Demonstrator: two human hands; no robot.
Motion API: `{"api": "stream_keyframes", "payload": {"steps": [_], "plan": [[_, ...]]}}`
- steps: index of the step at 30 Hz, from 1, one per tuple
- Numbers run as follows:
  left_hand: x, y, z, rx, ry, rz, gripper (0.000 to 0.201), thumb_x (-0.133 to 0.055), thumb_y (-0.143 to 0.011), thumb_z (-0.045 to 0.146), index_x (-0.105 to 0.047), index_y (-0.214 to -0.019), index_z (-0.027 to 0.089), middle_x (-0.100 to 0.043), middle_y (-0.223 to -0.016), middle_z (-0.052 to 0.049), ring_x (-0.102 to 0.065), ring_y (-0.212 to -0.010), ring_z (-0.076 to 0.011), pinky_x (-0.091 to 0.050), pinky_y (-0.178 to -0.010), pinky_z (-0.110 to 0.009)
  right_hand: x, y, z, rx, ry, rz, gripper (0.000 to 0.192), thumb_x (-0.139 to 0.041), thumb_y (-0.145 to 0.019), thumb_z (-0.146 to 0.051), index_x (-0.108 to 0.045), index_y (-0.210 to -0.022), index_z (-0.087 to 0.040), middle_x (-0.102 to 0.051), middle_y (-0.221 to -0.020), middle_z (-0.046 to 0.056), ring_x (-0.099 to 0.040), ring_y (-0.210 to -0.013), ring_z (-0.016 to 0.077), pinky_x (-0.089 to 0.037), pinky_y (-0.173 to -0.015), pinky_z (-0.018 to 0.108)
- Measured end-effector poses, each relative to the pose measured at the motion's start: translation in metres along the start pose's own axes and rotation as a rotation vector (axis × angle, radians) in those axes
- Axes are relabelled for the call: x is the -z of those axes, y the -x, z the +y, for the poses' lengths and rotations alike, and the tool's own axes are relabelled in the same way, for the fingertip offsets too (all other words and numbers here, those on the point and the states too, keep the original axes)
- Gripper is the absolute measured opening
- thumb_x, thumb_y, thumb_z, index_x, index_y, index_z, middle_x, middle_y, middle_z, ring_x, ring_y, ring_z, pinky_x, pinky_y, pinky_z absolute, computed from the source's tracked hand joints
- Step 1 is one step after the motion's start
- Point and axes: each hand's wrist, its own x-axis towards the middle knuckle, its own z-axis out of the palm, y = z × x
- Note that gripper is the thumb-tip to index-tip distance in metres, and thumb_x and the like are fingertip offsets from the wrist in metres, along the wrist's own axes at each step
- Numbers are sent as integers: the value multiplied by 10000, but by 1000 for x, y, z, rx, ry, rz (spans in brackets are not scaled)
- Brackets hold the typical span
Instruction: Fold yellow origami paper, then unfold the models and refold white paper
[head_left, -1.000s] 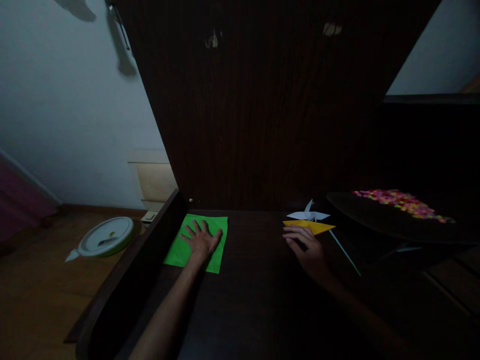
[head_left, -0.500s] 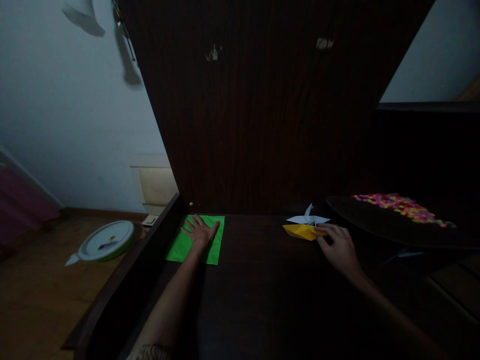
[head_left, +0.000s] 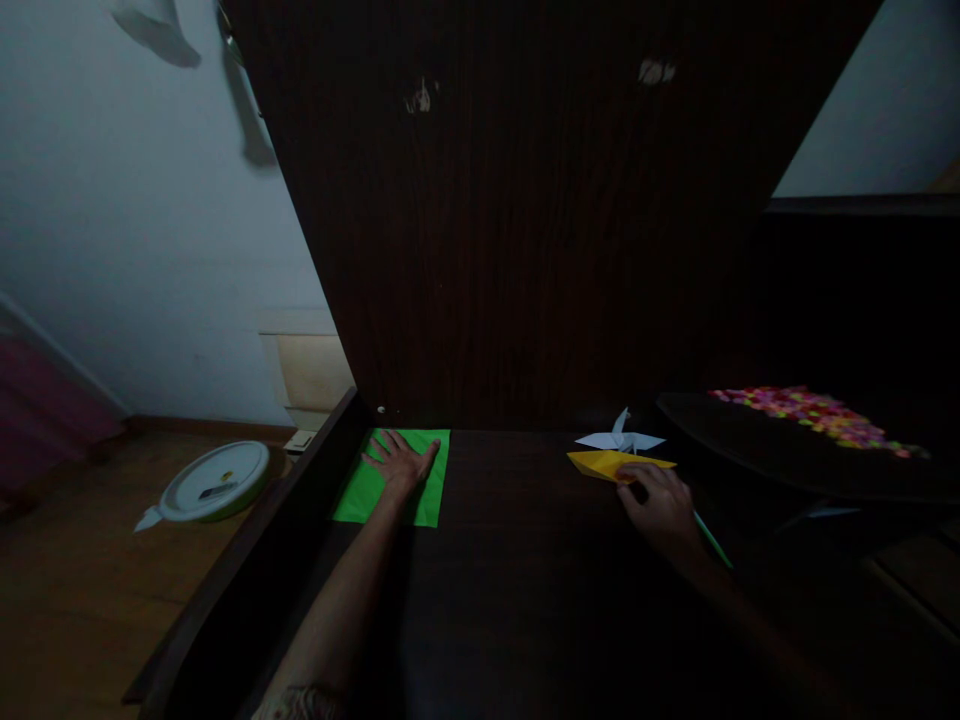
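Observation:
My left hand (head_left: 401, 465) lies flat with fingers spread on a square sheet of green paper (head_left: 360, 503), at the left of the dark wooden table. Over on the right, the bent fingers of my right hand (head_left: 660, 505) are closed at the near edge of a yellow folded paper boat (head_left: 596, 463); the fingertips are partly hidden. Just behind the boat stands a white paper crane (head_left: 619, 438) with its wings out. A thin green stick (head_left: 712, 542) shows beside my right hand; whether the hand touches it I cannot tell.
A dark tray-like surface with many small colourful pieces (head_left: 817, 412) is at the right. A tall dark wooden panel (head_left: 510, 220) rises behind the table. Left of the table's raised edge, a round white-lidded container (head_left: 217, 480) sits low near the floor.
My right hand has shifted from the boat's right end a little left and nearer to me along its front edge. The green stick now shows. My left hand stays still.

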Motion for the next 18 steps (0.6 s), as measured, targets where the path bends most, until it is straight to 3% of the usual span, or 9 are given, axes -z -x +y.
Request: {"api": "stream_keyframes", "payload": {"steps": [11,18], "plan": [[-1,-3,3,18,1,10,1109,-337,-778,782,-195,-1486,-59,-136,-1567,-259,-71,-1435,-466,-16,-1113,-651,0,7,-2,-19,54,3,235,-471,-801,-322,-625,-938,-208,-681,-1042,98,-577,-962,303,-422,-826,445],[2,-2,4,24,20,15,1081,-363,-768,770,-258,-1480,-37,-191,-1553,-274,-83,-1430,-475,-97,-1116,-632,2,8,-5,-66,126,26,257,-482,-791,-325,-600,-986,-208,-647,-1077,117,-561,-974,327,-429,-833,476]]}}
